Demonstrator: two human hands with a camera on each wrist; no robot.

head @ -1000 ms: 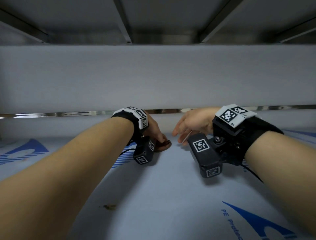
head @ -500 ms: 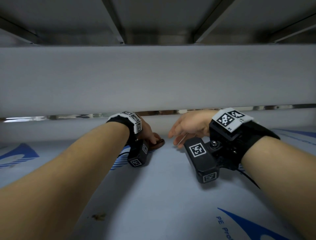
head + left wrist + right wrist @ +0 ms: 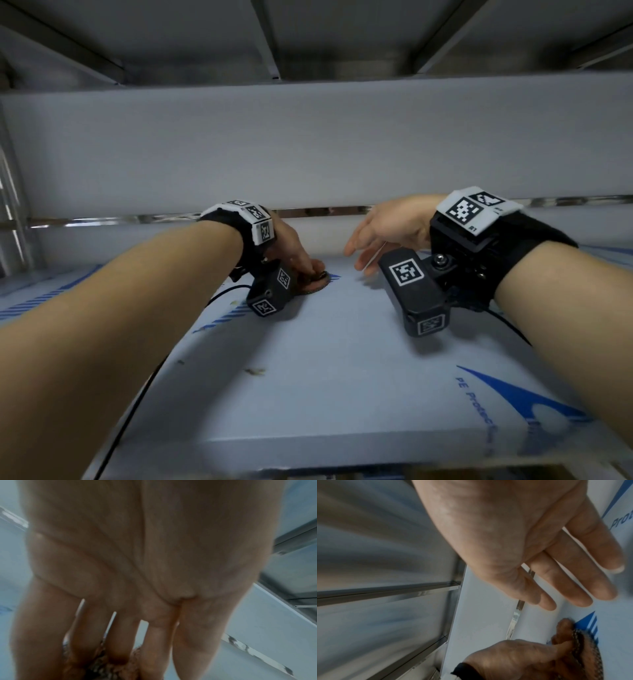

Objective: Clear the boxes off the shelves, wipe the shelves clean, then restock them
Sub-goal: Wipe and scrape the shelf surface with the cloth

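A brown cloth (image 3: 317,281) lies on the white shelf (image 3: 342,377) near its back wall, over blue print on the protective film. My left hand (image 3: 294,255) presses down on it with straight fingers; in the left wrist view the fingertips (image 3: 118,657) sit on the cloth (image 3: 106,669). My right hand (image 3: 380,233) hovers just to the right of it, fingers spread and holding nothing. The right wrist view shows the right hand (image 3: 522,534) above the left hand (image 3: 513,660) and the cloth (image 3: 580,650). No boxes are in view.
The underside of the shelf above (image 3: 308,41) hangs low over both hands. A pale back panel (image 3: 308,144) and a shiny metal rail (image 3: 137,219) close the rear. Small brown crumbs (image 3: 255,371) lie on the film. A black cable (image 3: 137,411) trails under my left forearm.
Both hands stay almost in place; the cloth under my left hand has edged slightly left. The head view has tipped down, so the shelf's front edge now shows.
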